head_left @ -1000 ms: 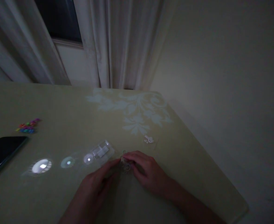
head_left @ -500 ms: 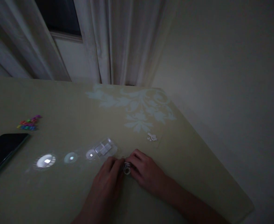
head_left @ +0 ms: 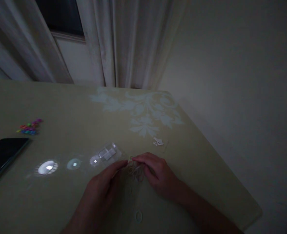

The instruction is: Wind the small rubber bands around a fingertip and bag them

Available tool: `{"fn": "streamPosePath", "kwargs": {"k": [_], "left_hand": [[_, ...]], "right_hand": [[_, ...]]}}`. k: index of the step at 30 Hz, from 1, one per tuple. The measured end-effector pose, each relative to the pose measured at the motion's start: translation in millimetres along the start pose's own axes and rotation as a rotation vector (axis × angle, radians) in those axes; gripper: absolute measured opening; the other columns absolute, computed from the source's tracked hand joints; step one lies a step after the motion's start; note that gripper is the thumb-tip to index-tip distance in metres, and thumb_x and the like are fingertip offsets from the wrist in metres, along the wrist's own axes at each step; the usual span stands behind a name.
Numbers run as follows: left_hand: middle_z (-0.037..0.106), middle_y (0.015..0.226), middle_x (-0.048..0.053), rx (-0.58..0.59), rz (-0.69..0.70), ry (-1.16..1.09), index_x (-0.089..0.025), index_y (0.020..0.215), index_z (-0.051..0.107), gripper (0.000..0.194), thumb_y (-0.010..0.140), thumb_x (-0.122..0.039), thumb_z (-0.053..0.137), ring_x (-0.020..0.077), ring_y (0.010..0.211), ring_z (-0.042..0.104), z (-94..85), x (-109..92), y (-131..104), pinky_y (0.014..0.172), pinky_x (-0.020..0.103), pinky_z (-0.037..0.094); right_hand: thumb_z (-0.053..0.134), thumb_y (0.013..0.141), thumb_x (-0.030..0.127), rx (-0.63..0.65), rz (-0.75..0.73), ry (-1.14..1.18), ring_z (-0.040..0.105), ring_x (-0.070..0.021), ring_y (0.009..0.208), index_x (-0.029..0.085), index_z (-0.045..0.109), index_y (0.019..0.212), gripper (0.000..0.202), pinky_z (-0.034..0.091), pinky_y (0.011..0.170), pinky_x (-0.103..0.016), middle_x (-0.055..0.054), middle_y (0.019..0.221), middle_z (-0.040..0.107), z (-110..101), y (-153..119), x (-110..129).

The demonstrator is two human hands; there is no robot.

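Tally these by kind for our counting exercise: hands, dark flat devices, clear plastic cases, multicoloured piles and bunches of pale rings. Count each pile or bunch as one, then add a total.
Hands: 2 (left hand, right hand)
Dark flat device: 1
Clear plastic case: 1
Multicoloured pile: 1
Bunch of pale rings: 1
Total: 6

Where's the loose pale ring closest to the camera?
The pale ring lies on the table, bottom centre of the head view, below the gap between the left hand and right hand, nearer the camera than the clump of bands.
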State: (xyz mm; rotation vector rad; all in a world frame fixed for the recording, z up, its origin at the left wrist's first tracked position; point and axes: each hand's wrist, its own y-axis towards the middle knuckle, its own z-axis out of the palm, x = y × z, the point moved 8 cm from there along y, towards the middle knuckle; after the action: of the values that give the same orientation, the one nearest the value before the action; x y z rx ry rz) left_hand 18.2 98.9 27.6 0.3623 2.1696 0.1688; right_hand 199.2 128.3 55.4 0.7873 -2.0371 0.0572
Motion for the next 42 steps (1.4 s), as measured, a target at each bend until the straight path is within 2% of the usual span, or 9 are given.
{"fn": "streamPosePath", "kwargs": {"k": [3,7,15,26,29,32,37,39,42], "left_hand": [[0.081,0.123,0.003,0.058,0.065,0.124,-0.033,0.132,0.068,0.041,0.091,-0.027,0.066,0.0268,0.106,0.080,3.1,-3,-7,0.091,0.039,0.067],[0.070,0.139,0.013,0.083,0.140,0.270,-0.029,0.151,0.053,0.081,0.075,-0.026,0.082,0.0353,0.123,0.070,23.4,-5,-18,0.096,0.047,0.066],[0.074,0.102,0.010,0.043,0.026,0.258,-0.021,0.118,0.071,0.023,0.098,-0.025,0.060,0.0282,0.093,0.075,35.9,2,-1,0.080,0.043,0.066],[0.080,0.124,0.003,0.037,-0.072,-0.063,-0.029,0.131,0.065,0.040,0.098,-0.016,0.045,0.0217,0.113,0.077,7.1,9,1,0.096,0.036,0.062],[0.080,0.121,0.001,0.092,-0.099,-0.086,-0.031,0.130,0.064,0.033,0.103,-0.023,0.047,0.0195,0.100,0.079,-4.1,1,1,0.077,0.029,0.064],[0.078,0.108,0.002,0.158,0.029,0.007,-0.029,0.115,0.067,0.017,0.102,-0.033,0.058,0.0195,0.089,0.076,4.7,-24,-5,0.064,0.026,0.058],[0.077,0.097,0.000,0.187,0.582,0.260,-0.026,0.105,0.067,0.025,0.087,-0.040,0.079,0.0216,0.082,0.069,62.2,-79,-40,0.075,0.034,0.056],[0.078,0.104,0.002,0.187,0.606,0.360,-0.024,0.110,0.067,0.031,0.087,-0.042,0.078,0.0263,0.091,0.070,74.8,-78,-44,0.081,0.039,0.056],[0.077,0.107,0.005,0.173,0.496,0.480,-0.023,0.108,0.068,0.019,0.091,-0.031,0.072,0.0289,0.093,0.069,64.5,-60,-34,0.083,0.045,0.055]], "right_hand": [[0.072,0.094,0.021,0.085,0.061,-0.103,0.061,-0.0242,0.126,0.021,0.059,0.145,0.053,0.049,0.111,-0.039,-0.011,0.136,0.065,0,-1,-2],[0.088,0.085,0.035,0.224,0.141,-0.191,0.056,-0.0282,0.130,0.019,0.053,0.151,0.076,0.048,0.114,-0.041,-0.014,0.141,0.057,18,-5,-8],[0.059,0.104,0.015,0.141,0.074,-0.321,0.064,-0.0213,0.099,0.017,0.069,0.111,0.012,0.056,0.092,-0.035,-0.008,0.107,0.066,40,3,-10],[0.045,0.102,0.002,0.056,-0.056,0.016,0.066,-0.0180,0.117,0.022,0.063,0.135,0.043,0.052,0.102,-0.033,-0.009,0.126,0.071,8,2,7],[0.047,0.099,0.003,0.077,-0.064,-0.043,0.066,-0.0192,0.112,0.021,0.065,0.133,0.042,0.053,0.099,-0.034,-0.009,0.121,0.071,-5,2,8],[0.057,0.100,0.013,0.108,-0.011,-0.112,0.064,-0.0219,0.116,0.021,0.066,0.133,0.034,0.052,0.103,-0.038,-0.010,0.122,0.069,-9,2,0],[0.078,0.094,0.041,0.217,0.064,-0.189,0.052,-0.0278,0.135,0.022,0.057,0.149,0.061,0.043,0.117,-0.044,-0.014,0.146,0.057,4,0,-10],[0.079,0.093,0.046,0.266,0.059,-0.216,0.048,-0.0292,0.140,0.023,0.053,0.154,0.070,0.039,0.121,-0.046,-0.014,0.153,0.053,9,-1,-8],[0.060,0.107,0.030,0.289,0.062,-0.205,0.050,-0.0245,0.138,0.024,0.056,0.151,0.045,0.039,0.121,-0.044,-0.011,0.149,0.058,6,-1,-5]]}}
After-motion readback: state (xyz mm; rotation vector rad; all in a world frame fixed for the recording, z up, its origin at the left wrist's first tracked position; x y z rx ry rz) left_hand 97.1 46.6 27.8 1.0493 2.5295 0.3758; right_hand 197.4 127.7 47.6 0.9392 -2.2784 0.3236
